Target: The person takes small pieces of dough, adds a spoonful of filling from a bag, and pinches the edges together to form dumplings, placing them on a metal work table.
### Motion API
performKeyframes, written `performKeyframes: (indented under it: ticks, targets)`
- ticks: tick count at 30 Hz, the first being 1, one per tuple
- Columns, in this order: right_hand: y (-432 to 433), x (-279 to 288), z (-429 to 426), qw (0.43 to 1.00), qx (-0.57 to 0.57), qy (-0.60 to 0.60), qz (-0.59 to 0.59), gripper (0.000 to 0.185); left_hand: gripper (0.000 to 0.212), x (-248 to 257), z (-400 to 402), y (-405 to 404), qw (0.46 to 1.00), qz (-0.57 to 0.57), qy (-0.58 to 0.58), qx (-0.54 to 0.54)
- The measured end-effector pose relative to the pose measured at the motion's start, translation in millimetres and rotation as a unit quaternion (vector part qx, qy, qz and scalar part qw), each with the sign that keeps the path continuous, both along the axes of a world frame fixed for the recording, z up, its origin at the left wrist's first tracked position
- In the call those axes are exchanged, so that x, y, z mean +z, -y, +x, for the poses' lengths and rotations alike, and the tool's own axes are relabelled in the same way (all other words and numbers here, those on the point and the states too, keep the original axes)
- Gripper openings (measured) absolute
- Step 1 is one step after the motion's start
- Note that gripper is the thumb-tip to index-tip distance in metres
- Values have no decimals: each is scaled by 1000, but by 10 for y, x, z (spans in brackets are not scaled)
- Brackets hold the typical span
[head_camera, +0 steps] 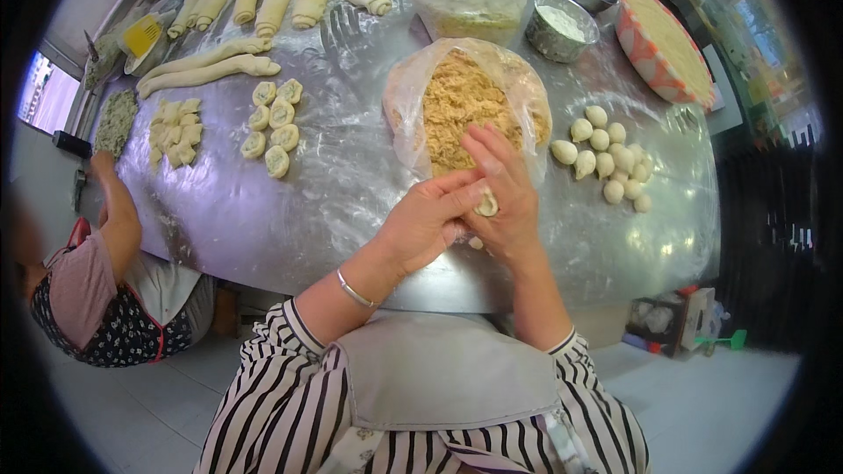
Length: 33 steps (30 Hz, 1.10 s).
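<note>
A small piece of dough (487, 205) with a hollow in it is held between my two hands. The fingertips and thumb of my left hand (421, 216) press at its side, and my right hand (508, 201) cups it with the fingers stretched forward. Part of the dough is hidden by my fingers. Just beyond my hands, an opened plastic bag (411, 138) holds a crumbly tan filling (461, 95). To the right lie several round dough balls (619, 158), some with a pinched tip. A small dough scrap (475, 243) shows beneath my hands.
At left are filled dough pieces (282, 112), flat dough pieces (176, 131) and long dough strips (211, 72). Dough rolls (276, 3) lie behind. A flour bowl (563, 29) and patterned basin (642, 52) stand back right. A co-worker's arm (122, 210) reaches a greenish filling (116, 122).
</note>
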State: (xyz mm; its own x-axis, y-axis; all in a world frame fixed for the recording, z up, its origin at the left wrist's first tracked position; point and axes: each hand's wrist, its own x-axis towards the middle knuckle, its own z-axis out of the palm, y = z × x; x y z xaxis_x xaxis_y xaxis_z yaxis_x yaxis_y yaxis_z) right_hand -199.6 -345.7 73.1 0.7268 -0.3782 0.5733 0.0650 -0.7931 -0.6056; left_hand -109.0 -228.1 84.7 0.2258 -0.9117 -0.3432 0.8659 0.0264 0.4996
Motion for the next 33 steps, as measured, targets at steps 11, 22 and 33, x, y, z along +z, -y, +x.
performKeyframes:
  ticks: [11,22,33]
  targets:
    - [9,-158,-81,950,-11,4,313,17,39,-126,0,20,989,-73,-126,9]
    - [-39,57,-93,916,83,24,392,72,33,-254,-63,-2,992,-26,125,-4]
    - [57,18,-218,871,94,-90,474,75,31,-143,-153,12,991,-4,136,3]
